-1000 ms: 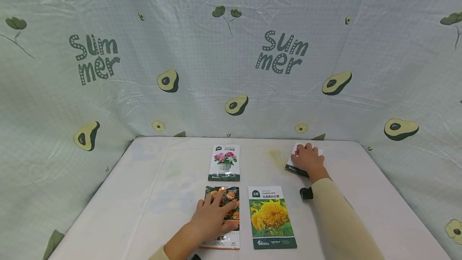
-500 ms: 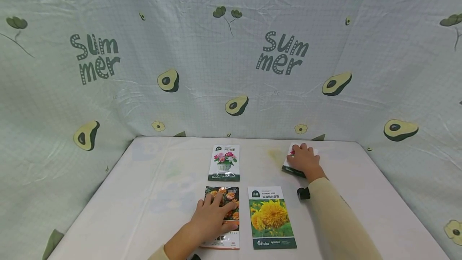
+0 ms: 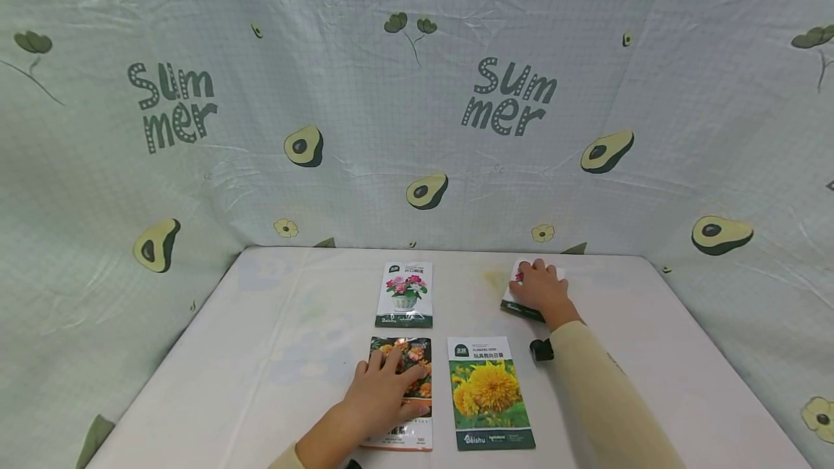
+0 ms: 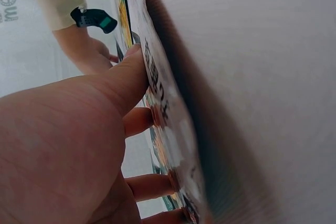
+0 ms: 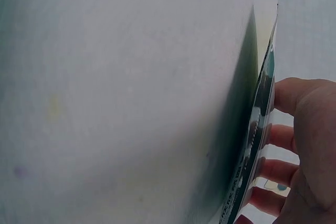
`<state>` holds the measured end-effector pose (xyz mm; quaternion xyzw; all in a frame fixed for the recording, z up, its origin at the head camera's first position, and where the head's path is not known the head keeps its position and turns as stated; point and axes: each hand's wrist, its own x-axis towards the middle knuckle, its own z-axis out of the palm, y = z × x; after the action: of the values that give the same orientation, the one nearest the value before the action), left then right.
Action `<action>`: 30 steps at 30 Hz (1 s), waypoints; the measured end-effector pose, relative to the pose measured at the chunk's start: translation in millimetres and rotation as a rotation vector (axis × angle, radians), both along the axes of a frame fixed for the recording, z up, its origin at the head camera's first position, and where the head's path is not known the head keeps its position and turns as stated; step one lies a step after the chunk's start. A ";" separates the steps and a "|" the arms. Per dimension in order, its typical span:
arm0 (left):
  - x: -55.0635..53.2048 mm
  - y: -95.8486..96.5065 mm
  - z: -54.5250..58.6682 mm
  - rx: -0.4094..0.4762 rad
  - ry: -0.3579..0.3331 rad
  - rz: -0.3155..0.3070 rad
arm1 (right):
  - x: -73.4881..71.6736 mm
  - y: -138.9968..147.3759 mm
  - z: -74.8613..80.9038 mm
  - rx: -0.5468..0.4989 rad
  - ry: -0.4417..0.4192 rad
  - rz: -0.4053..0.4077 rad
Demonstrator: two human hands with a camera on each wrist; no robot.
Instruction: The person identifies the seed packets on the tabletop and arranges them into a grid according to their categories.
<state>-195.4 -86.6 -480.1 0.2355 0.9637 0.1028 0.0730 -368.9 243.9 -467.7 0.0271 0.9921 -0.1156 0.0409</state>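
Note:
In the head view my left hand [image 3: 378, 396] rests with spread fingers on a seed packet with orange flowers [image 3: 417, 438]. The left wrist view has the thumb and fingertips touching that packet's face [image 4: 167, 103]. Farther back on the right, my right hand [image 3: 546, 292] presses its fingertips on another seed packet [image 3: 519, 309], white with a dark green lower band. That hand covers most of the packet's picture. In the right wrist view the fingertips lie along the packet's face [image 5: 257, 124], and its near edge lifts slightly from the table.
A yellow-flower seed packet [image 3: 491, 393] lies right of my left hand. Behind the orange one is a packet with pink flowers in a white basket [image 3: 405, 297]. All lie on a white-covered table [image 3: 274, 360]; a patterned cloth [image 3: 365, 114] hangs along its back and sides.
My right hand has slid the packet under its fingertips leftward and slightly toward me across the table. The left hand and the other packets have stayed where they were.

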 end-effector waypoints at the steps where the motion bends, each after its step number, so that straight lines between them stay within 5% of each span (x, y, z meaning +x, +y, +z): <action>1: 0.0 0.0 0.1 -0.001 -0.002 0.003 | -0.2 -1.0 0.2 0.000 0.001 0.002; 30: 0.9 2.0 4.5 -0.012 -0.011 0.008 | -2.1 -23.1 -6.5 -0.021 0.043 0.067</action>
<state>-194.5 -84.6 -475.5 0.2308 0.9647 0.0985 0.0793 -371.0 220.8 -474.3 -0.0090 0.9918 -0.1253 0.0236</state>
